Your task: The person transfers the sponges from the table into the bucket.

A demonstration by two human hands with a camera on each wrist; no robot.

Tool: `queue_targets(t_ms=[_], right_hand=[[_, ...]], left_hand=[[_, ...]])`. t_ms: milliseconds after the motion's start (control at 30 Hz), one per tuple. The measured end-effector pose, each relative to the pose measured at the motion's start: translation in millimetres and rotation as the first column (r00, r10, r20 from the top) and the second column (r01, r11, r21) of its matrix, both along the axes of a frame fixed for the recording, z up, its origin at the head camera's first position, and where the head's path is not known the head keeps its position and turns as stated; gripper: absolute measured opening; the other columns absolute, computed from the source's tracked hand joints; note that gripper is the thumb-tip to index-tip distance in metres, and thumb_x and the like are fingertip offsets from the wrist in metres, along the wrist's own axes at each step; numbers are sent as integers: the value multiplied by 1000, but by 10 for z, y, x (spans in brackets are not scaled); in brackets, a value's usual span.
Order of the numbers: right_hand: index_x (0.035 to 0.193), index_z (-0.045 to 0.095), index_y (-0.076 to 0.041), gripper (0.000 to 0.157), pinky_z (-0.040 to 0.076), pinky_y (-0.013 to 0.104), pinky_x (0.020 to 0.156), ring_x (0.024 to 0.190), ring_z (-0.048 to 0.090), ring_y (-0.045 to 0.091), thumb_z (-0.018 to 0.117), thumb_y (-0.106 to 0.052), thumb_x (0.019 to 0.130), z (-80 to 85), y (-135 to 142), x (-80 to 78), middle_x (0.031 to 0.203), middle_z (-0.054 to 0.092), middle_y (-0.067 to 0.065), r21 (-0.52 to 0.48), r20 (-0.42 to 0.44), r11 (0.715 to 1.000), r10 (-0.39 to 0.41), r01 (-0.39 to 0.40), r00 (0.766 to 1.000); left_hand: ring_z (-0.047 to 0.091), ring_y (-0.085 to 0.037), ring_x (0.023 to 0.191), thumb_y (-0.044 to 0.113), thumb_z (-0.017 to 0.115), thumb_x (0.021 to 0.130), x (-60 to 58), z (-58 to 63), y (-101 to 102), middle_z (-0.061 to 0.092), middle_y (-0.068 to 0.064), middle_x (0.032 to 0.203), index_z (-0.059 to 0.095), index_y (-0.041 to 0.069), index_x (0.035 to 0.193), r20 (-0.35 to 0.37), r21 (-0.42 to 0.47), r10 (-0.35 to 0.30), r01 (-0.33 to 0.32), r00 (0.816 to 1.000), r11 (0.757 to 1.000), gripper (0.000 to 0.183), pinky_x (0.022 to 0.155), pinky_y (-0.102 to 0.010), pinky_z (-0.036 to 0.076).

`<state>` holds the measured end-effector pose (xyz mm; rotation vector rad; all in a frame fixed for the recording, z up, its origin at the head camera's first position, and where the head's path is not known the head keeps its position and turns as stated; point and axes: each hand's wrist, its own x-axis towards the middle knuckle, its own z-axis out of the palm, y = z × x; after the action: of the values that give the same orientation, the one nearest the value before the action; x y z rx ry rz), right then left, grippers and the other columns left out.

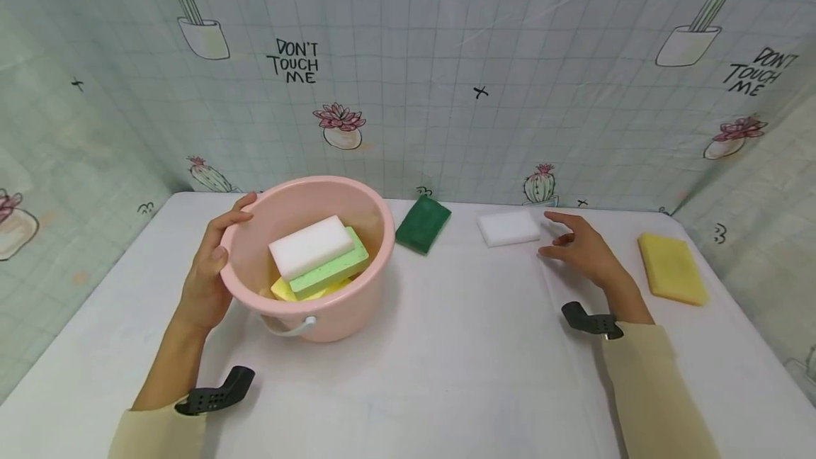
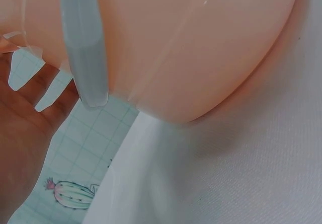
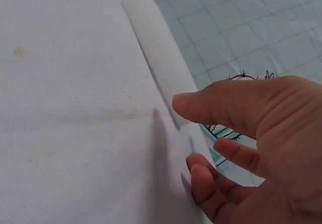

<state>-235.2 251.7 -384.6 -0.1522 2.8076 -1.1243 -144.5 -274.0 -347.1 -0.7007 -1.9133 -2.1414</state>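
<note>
My left hand (image 1: 207, 275) grips the left rim of a pink bucket (image 1: 344, 324), which leans a little toward me. In the left wrist view the bucket wall (image 2: 166, 43) and its grey handle (image 2: 85, 48) fill most of the picture. Inside the bucket a white sponge (image 1: 311, 246) lies on a light green sponge (image 1: 331, 266), with a yellow sponge (image 1: 283, 290) partly hidden below. My right hand (image 1: 586, 250) has its thumb and fingers apart, right at the end of another white sponge (image 1: 508, 227) lying flat on the table. Its thumb (image 3: 216, 105) overlaps that sponge in the right wrist view.
A dark green scouring pad (image 1: 423, 224) lies between the bucket and the flat white sponge. Another yellow sponge (image 1: 672, 268) sits near the table's right edge. Behind the white table (image 1: 446, 374) hangs a cloth (image 1: 408, 76) printed with cacti.
</note>
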Motion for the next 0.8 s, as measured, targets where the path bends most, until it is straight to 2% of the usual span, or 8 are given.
queue_targets(t_ms=[200, 333, 533, 700, 800], right_hand=[[139, 30, -22, 75, 42, 36, 75, 97, 49, 28, 69, -33, 76, -28, -55, -4, 122, 41, 13, -66, 61, 998, 24, -20, 998], [138, 31, -21, 74, 41, 35, 75, 96, 49, 28, 70, -32, 75, -22, -109, 1, 118, 43, 12, -87, 79, 996, 34, -27, 996], [136, 36, -18, 72, 40, 32, 68, 87, 46, 24, 72, -26, 74, -72, -195, -25, 111, 43, 13, -40, 16, 999, 23, -22, 1000], [137, 34, -14, 72, 41, 32, 66, 88, 46, 25, 71, -22, 75, -39, -209, -27, 125, 38, 15, -20, -23, 999, 36, -36, 999], [138, 31, -13, 74, 42, 33, 69, 90, 48, 27, 71, -24, 76, 14, -209, -29, 126, 38, 16, -15, -24, 998, 55, -56, 998]], left_hand=[[15, -28, 129, 25, 42, 89, 22, -16, -15, 14, -9, 145, 40, 8, 126, -4, -9, 3, -3, 1000, 1000, 41, 95, -23, 35], [15, -28, 129, 24, 41, 89, 20, -17, -17, 14, -8, 146, 39, 8, 127, -1, -14, 4, -4, 1000, 1000, 41, 95, -23, 36], [16, -27, 129, 24, 41, 89, 13, -6, -8, 14, -8, 146, 39, 8, 127, -5, -17, 6, -6, 1000, 1000, 41, 94, -23, 36], [15, -27, 130, 24, 41, 89, 12, -4, -2, 14, -8, 146, 38, 8, 126, -11, -19, 7, -7, 1000, 1000, 41, 95, -23, 35], [15, -27, 130, 25, 41, 89, 18, -6, -1, 14, -8, 146, 38, 7, 126, -16, -19, 8, -9, 1000, 1000, 41, 95, -23, 35]])
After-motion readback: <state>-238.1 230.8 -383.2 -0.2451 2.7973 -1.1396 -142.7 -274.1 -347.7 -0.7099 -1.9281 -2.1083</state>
